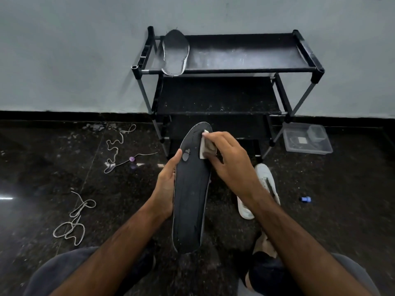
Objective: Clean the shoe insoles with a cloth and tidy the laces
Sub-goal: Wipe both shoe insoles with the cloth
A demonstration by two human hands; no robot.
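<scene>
L hand (pixel 165 184) has its grip wrapped round the left edge of a long dark grey foam insole (pixel 190 193), thumb on the top face, holding it mid-air w/ toe end pointing away. R hand (pixel 229 160) pinches a small folded white cloth (pixel 206 144), pressed on the insole's toe area, just beyond the L thumb. Under the R wrist, a white sneaker (pixel 266 182) lies on the dark speckled floor (pixel 342 210). Left of the L grip, two loose pale laces: one (pixel 117 146) farther out, one (pixel 73 221) nearer the person. Beyond both grips stands a black metal shoe rack (pixel 235 69), w/ a second dark insole (pixel 175 53) on its top shelf, left end. Clear plastic box (pixel 307 138) sits right of the rack.
</scene>
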